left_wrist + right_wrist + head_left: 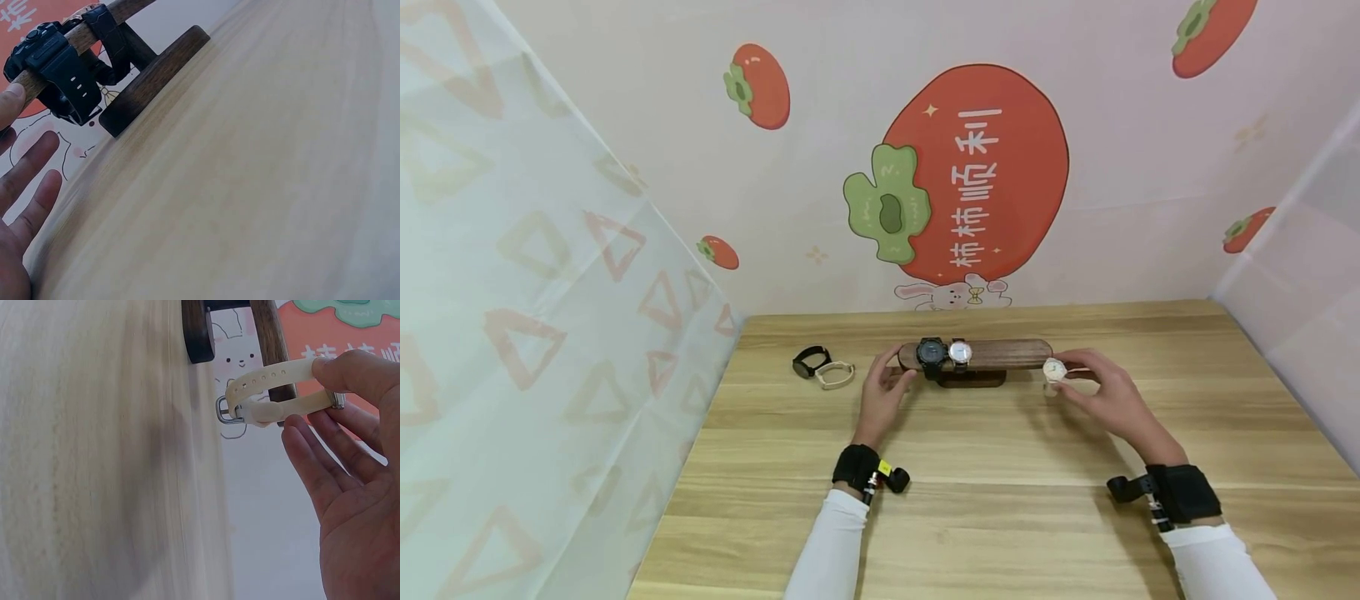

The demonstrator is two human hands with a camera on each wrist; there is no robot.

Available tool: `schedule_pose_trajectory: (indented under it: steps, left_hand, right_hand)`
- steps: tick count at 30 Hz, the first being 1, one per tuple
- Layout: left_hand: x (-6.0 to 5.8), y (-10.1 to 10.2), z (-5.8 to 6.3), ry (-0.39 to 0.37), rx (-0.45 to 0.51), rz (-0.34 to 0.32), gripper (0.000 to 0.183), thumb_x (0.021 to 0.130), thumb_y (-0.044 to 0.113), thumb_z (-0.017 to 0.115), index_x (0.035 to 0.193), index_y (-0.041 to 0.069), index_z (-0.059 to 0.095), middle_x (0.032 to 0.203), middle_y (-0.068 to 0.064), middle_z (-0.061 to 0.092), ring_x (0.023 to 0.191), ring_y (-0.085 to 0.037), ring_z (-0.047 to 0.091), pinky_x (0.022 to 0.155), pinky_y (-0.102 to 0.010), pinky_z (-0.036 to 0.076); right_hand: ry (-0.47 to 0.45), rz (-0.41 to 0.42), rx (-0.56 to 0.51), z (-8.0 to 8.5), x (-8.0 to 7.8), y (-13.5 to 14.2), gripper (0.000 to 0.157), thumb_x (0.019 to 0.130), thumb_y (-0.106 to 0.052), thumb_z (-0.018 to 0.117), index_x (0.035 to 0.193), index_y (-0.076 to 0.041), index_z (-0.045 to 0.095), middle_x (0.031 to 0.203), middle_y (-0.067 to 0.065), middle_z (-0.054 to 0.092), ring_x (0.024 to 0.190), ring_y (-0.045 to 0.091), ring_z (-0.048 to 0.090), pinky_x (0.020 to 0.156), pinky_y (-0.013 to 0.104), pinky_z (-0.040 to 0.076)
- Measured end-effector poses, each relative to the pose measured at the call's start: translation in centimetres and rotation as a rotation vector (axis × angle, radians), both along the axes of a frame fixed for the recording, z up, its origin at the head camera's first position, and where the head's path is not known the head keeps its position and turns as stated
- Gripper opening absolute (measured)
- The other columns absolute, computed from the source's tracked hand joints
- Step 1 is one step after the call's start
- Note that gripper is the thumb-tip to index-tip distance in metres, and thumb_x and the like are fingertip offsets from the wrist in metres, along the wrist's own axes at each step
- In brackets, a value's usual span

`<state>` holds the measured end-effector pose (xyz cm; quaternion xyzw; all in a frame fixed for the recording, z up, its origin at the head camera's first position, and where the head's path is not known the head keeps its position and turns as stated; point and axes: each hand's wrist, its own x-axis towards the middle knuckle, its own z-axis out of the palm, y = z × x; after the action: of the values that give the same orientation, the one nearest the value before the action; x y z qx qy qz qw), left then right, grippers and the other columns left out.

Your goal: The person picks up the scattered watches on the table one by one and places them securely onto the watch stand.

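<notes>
A dark wooden watch stand [1007, 353] stands toward the back of the table, its bar running left to right. Two watches hang on the bar's left half: a bulky black watch [932, 352] and a white-faced watch on a dark strap [959, 352]. My left hand [883, 396] holds the bar's left end between thumb and fingers; its other fingers [40, 190] stretch out loosely. With thumb and fingertips, my right hand [1108, 396] pinches a cream-strapped watch [1054, 370] at the bar's right end. Its buckled strap [265, 384] forms a loop, overlapping the bar end in the right wrist view.
On the table's left [760, 433] lie a black watch [809, 362] and a cream-strapped watch [835, 376], side by side. A persimmon-printed backdrop [820, 183] rises behind the table's back edge, with patterned side sheets [550, 333] at left and right.
</notes>
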<state>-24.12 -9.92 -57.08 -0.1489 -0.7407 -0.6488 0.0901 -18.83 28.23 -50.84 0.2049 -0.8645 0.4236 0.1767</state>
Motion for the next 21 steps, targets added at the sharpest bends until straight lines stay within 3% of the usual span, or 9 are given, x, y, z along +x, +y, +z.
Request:
schedule_pose_trajectory:
  steps: [4,8,12,21]
  left_hand:
    - [-0.1,0.0,-0.1,0.012,0.000,-0.001,0.058,0.104,0.015,0.070,0.159,0.010,0.049,0.150,-0.014,0.053,0.113,-0.033,0.068,0.088,-0.038,0.064]
    - [-0.1,0.0,0.0,0.013,-0.003,0.002,0.060,0.104,0.014,0.069,0.159,0.003,0.047,0.149,-0.015,0.053,0.110,-0.025,0.069,0.086,-0.037,0.065]
    - [0.0,0.0,0.0,0.017,-0.006,0.004,0.060,0.104,0.013,0.069,0.159,0.004,0.047,0.148,-0.015,0.054,0.108,-0.020,0.070,0.085,-0.037,0.065]
    - [0.0,0.0,-0.1,0.011,-0.017,0.004,0.059,0.104,0.016,0.069,0.159,0.013,0.049,0.148,-0.012,0.055,0.109,-0.029,0.071,0.088,-0.038,0.064]
  right_hand:
    - [-0.012,-0.012,-0.009,0.0,-0.1,0.4,0.046,0.087,0.012,0.081,0.130,0.005,0.067,0.121,0.020,0.069,0.111,-0.016,0.055,0.094,0.005,0.052]
    - [-0.020,-0.025,-0.004,0.1,-0.1,0.7,0.046,0.088,0.010,0.080,0.132,0.005,0.066,0.123,0.020,0.068,0.111,-0.015,0.054,0.095,0.004,0.051]
    - [-0.028,-0.047,0.007,0.0,-0.4,0.8,0.047,0.089,0.009,0.080,0.133,0.005,0.066,0.125,0.021,0.067,0.111,-0.018,0.052,0.096,0.000,0.046]
    - [-0.045,-0.068,0.005,0.0,-1.1,0.8,0.048,0.092,0.007,0.079,0.137,0.004,0.064,0.131,0.024,0.064,0.114,-0.022,0.048,0.099,-0.004,0.039]
